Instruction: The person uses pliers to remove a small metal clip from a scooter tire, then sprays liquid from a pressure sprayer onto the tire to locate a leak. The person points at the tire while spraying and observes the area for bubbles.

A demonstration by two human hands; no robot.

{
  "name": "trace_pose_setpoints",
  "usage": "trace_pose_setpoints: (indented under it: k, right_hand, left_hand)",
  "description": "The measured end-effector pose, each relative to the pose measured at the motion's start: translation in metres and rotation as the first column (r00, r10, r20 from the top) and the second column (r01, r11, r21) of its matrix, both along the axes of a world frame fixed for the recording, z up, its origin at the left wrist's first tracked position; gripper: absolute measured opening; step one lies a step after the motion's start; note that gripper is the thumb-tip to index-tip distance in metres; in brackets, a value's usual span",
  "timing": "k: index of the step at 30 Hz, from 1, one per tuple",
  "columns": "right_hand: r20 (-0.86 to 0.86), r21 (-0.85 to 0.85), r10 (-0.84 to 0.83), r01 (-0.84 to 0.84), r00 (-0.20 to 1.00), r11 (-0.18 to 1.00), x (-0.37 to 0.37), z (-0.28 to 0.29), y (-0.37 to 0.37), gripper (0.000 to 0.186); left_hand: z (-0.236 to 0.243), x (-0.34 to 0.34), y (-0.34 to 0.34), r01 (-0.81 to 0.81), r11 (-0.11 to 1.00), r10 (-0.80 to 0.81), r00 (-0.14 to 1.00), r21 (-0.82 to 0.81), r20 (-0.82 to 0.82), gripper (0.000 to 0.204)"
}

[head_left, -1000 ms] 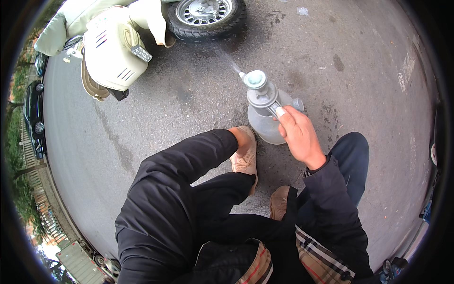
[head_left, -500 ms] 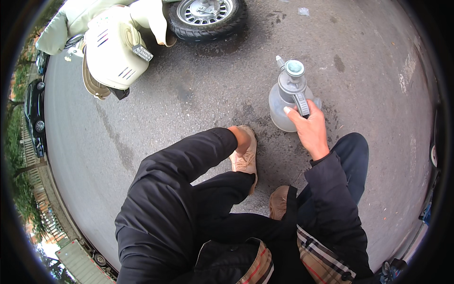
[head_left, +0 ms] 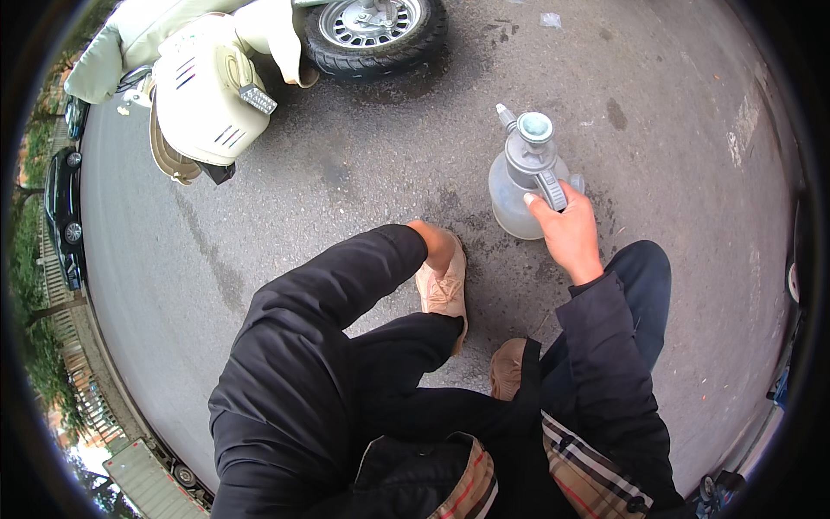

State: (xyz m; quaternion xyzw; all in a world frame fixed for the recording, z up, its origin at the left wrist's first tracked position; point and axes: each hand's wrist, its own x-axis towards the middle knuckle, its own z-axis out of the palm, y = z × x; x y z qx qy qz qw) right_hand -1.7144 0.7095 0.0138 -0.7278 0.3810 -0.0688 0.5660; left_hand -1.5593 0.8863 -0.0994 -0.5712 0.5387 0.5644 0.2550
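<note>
My right hand [head_left: 571, 229] grips the grey handle of a translucent plastic pump sprayer [head_left: 510, 208], whose nozzle [head_left: 504, 115] points toward the upper left. The sprayer stands on the wet-spotted asphalt. My left hand [head_left: 437, 246] hangs at my light tan left shoe [head_left: 443, 298]; its fingers are mostly hidden, so I cannot tell their shape. Beyond the sprayer, a cream scooter [head_left: 207, 99] lies on its side with its black tyre and silver rim wheel [head_left: 376, 56] facing me.
Parked cars [head_left: 62, 212], a railing and trees line the left rim. A grey box-bodied vehicle [head_left: 147, 484] sits at lower left. More vehicles [head_left: 782, 389] show along the right rim. A small plastic scrap [head_left: 551, 20] lies near the top. My bent knees take up the lower middle.
The spray seen a second ago has stopped. My right hand and the sprayer moved right and slightly up, the nozzle turning more upward. My left arm shifted slightly upward.
</note>
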Motion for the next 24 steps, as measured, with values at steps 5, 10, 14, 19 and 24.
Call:
trace_pose_setpoints:
  k: [5,10,14,19,24]
  right_hand:
    - [-0.002,0.002,-0.018,0.018,1.000,1.000,-0.003,-0.004,-0.003,0.025]
    - [0.019,0.017,-0.040,0.040,0.999,0.999,-0.006,-0.006,-0.004,0.028]
    - [-0.023,0.015,-0.033,0.034,0.999,0.999,-0.008,-0.004,-0.006,0.029]
    - [-0.018,-0.011,-0.026,0.025,1.000,1.000,-0.007,-0.001,-0.004,0.029]
    - [-0.025,-0.018,-0.026,0.025,0.999,1.000,-0.006,-0.001,-0.003,0.029]
  left_hand:
    - [-0.008,0.042,-0.005,-0.164,0.926,0.205,0.975,-0.340,0.089,0.045]
    - [-0.017,0.099,-0.002,-0.257,0.858,0.358,0.920,-0.445,0.159,0.041]
    - [-0.018,0.134,0.006,-0.284,0.817,0.456,0.850,-0.502,0.263,0.040]
    - [-0.005,0.152,0.010,-0.410,0.533,0.798,0.536,-0.740,0.277,0.040]
    - [0.014,0.170,0.008,-0.428,0.408,0.886,0.397,-0.806,0.238,0.048]
